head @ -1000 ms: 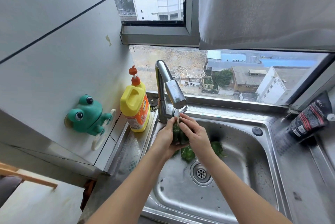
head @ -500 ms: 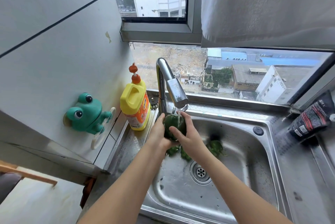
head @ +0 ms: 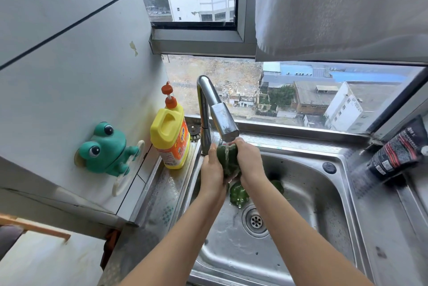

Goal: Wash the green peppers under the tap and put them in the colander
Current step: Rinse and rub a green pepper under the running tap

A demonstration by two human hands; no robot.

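- Head view: tap point(head: 217, 109) stands at the back-left edge of the sink point(head: 312, 184), water point(head: 227, 152) running from its spout.
- Green pepper point(head: 228, 160) is held right under the tap's spout, clear of the basin floor; the stream hits its top.
- L hand point(head: 212, 171) grips the pepper from the left, just below the tap, fingers curled round it.
- R hand point(head: 249, 160) grips the same pepper from the right, fingers wrapped over its top, knuckles almost touching the spout.
- Second pepper point(head: 238, 195) lies in the basin below the tap, under both wrists.
- Third pepper point(head: 278, 186) lies in the basin to the right of the tap, partly hidden by the R forearm.
- Drain point(head: 256, 221) sits in front of the tap on the wet basin floor, near the second pepper.
- Yellow bottle point(head: 170, 137) w/ orange pump stands just left of the tap.
- Frog point(head: 104, 149), green plastic, is stuck on the wall further left of the tap.
- Black pouch point(head: 398, 153) leans well to the right of the tap, by the window corner.
- Window point(head: 301, 91) runs behind the tap; white cloth point(head: 335, 8) hangs above and right of it.
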